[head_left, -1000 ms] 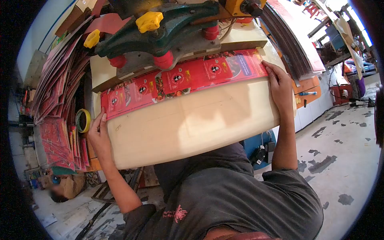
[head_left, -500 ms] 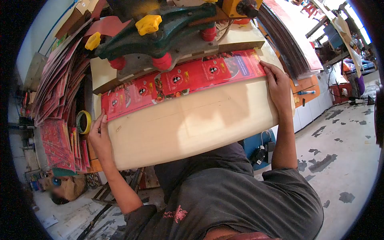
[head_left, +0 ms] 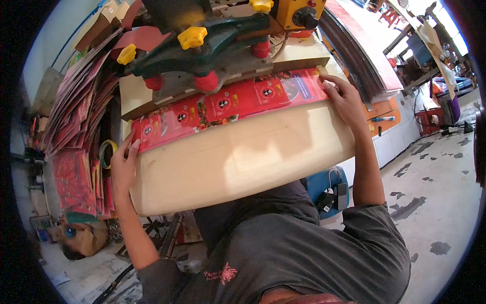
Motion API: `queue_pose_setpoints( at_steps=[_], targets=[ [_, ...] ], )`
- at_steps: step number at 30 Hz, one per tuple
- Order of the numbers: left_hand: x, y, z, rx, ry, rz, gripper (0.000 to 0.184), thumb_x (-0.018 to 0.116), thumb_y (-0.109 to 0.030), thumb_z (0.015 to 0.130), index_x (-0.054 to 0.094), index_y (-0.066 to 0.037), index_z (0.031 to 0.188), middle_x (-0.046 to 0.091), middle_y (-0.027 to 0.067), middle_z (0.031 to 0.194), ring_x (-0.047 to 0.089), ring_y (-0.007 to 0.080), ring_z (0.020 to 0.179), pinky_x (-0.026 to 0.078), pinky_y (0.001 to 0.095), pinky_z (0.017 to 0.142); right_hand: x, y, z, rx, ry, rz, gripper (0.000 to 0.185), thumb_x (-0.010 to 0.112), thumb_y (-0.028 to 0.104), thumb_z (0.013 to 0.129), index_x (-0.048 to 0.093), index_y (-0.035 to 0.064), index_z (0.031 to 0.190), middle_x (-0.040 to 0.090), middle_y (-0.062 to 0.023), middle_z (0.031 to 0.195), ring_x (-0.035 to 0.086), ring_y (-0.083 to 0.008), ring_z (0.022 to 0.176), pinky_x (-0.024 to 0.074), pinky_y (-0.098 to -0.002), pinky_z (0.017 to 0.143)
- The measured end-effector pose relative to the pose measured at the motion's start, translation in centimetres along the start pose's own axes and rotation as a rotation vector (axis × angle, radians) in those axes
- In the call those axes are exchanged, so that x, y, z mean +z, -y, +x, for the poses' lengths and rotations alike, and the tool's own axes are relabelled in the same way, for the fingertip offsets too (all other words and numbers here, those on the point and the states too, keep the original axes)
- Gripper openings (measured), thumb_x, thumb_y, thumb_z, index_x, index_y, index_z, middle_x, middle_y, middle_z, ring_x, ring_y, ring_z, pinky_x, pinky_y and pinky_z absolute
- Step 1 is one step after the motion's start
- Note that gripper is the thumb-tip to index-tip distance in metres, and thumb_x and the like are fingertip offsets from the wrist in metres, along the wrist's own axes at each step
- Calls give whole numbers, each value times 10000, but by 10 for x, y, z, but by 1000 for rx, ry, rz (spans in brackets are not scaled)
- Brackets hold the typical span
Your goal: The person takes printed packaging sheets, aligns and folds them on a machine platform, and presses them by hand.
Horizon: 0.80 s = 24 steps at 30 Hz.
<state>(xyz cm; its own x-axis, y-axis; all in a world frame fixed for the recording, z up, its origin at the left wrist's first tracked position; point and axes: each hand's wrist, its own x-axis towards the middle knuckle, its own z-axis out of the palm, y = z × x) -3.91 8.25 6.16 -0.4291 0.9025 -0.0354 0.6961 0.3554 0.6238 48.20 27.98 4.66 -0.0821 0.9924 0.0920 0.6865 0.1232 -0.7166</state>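
Observation:
A long strip of red printed plastic sheet (head_left: 221,104), with food pictures and round logos, lies across a pale board (head_left: 228,157). My left hand (head_left: 124,164) holds the strip's left end, thumb and fingers at its edge. At the strip's right end, my right hand (head_left: 344,99) has thumb and fingers close together on the corner. The strip's back edge lies against the foot of a press machine (head_left: 202,61), dark green with yellow knobs and red feet.
Stacks of red printed sheets (head_left: 76,111) lean on the left, beside a roll of yellow tape (head_left: 108,153). Another tall stack of sheets (head_left: 362,55) stands right of the press. A yellow control box (head_left: 298,15) is above. A person (head_left: 86,240) is low at left.
My right hand has shifted slightly left along the strip's end, its fingers more bent. My left hand's fingers have moved slightly up at the left end. The view has shifted a little.

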Motion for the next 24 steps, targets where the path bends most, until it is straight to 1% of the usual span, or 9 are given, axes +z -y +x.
queue_pose_setpoints(
  at_steps=[1, 2, 4, 6, 7, 10, 12, 20, 24],
  targets=[
    [0, 7, 7, 2, -4, -1, 447, 560, -313, 1043, 605, -24, 1381, 699, 182, 1246, 650, 210, 1116, 463, 320, 992, 1, 0, 2, 29, 9, -63, 313, 631, 346, 986, 732, 160, 1217, 751, -125, 934, 706, -205, 818, 529, -333, 793],
    [5, 15, 14, 41, -39, -12, 450, 558, -330, 1043, 612, -29, 1374, 695, 195, 1252, 658, 233, 1128, 468, 327, 987, 4, 1, 1, 27, 6, -62, 313, 631, 346, 986, 732, 160, 1217, 751, -125, 934, 706, -205, 818, 529, -333, 793],
    [9, 18, 19, 87, -72, -22, 453, 555, -346, 1043, 618, -34, 1366, 691, 208, 1257, 666, 255, 1139, 472, 333, 982, 12, 3, 0, -37, -133, -177, 316, 610, 406, 985, 736, 232, 1216, 756, -150, 985, 737, -272, 899, 543, -378, 799],
    [16, 8, 15, 42, -191, 104, 440, 551, -369, 1043, 648, -47, 1327, 678, 228, 1252, 678, 307, 1142, 485, 350, 966, 18, -4, 1, -60, -165, -204, 310, 597, 415, 987, 738, 251, 1208, 750, -150, 1011, 729, -300, 931, 545, -398, 809],
    [17, 7, 15, 46, -190, 103, 440, 551, -369, 1043, 648, -47, 1327, 678, 228, 1252, 678, 307, 1142, 485, 350, 966, 19, -6, 2, -87, -192, -234, 305, 585, 425, 989, 740, 270, 1201, 745, -151, 1037, 722, -328, 963, 547, -419, 818],
    [22, 4, 13, 22, -235, 150, 418, 549, -371, 1044, 673, -57, 1290, 685, 227, 1208, 680, 344, 1125, 495, 359, 957, 20, -3, 1, -70, -197, -275, 293, 581, 421, 990, 744, 283, 1191, 746, -152, 1024, 718, -341, 953, 546, -426, 832],
    [22, 3, 10, 80, -260, 90, 401, 550, -354, 1044, 677, -58, 1284, 691, 224, 1193, 684, 351, 1111, 501, 369, 948, 19, -1, 1, -63, -193, -292, 299, 579, 424, 989, 744, 278, 1191, 747, -148, 1025, 718, -340, 955, 546, -426, 832],
    [22, 2, 10, 74, -276, 126, 362, 561, -299, 1039, 683, -55, 1276, 692, 224, 1190, 681, 368, 1103, 507, 374, 934, 21, -4, 2, -99, -209, -316, 321, 579, 423, 986, 744, 242, 1193, 747, -135, 1046, 719, -333, 960, 548, -425, 830],
    [25, -2, 7, 115, -328, 109, 346, 569, -265, 1036, 686, -33, 1265, 699, 229, 1185, 700, 324, 1094, 509, 362, 931, 21, -1, 0, -187, -239, -204, 275, 630, 322, 977, 744, 196, 1193, 749, -128, 1062, 730, -313, 962, 552, -393, 819]
  ],
)
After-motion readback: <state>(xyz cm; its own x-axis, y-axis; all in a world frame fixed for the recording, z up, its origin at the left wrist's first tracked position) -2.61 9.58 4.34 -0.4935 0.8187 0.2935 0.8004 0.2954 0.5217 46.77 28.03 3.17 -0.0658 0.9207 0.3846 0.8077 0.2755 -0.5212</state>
